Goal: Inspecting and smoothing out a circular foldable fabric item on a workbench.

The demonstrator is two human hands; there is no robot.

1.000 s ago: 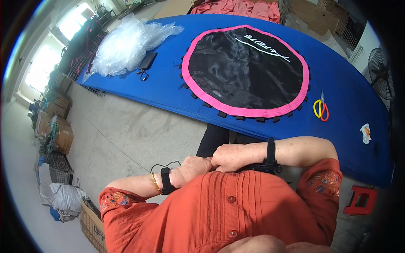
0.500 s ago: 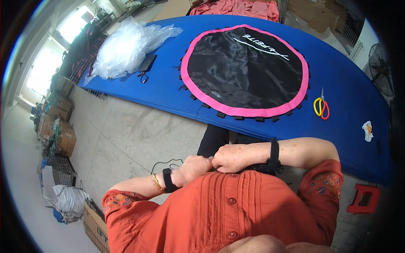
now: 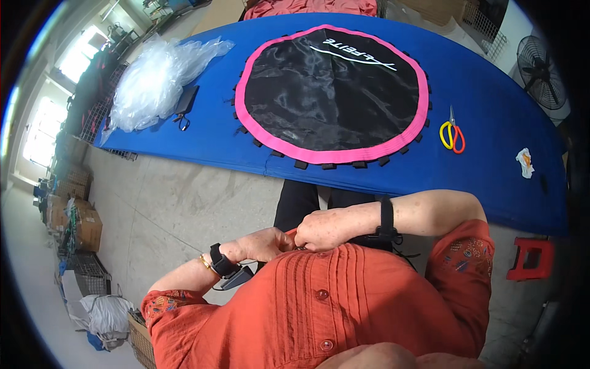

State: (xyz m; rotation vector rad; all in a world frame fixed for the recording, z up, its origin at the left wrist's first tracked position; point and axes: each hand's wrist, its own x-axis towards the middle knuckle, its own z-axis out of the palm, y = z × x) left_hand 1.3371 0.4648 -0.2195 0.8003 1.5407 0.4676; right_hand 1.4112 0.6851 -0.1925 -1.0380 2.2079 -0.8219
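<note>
My left hand [image 3: 264, 243] and my right hand [image 3: 326, 227] meet in front of my body, right at the upper edge of my orange shirt [image 3: 344, 307]. Their fingers are curled and touch each other. Whatever lies between them is hidden by the hands and the shirt. Each wrist carries a black band, and a small dark device [image 3: 236, 278] with a cable hangs under the left one. Ahead lies a round black trampoline mat [image 3: 332, 92] with a pink rim and black loops, flat on a blue table [image 3: 203, 141], out of both hands' reach.
Yellow and orange scissors [image 3: 452, 135] and a crumpled scrap [image 3: 525, 162] lie on the table's right side. A heap of clear plastic bags [image 3: 157, 80] sits at its left end. A red stool [image 3: 528, 258] stands at right, a fan [image 3: 541, 67] beyond, boxes and crates [image 3: 80, 227] along the left.
Both hands have stayed together at the shirt front with only slight finger movement. The view has shifted a little.
</note>
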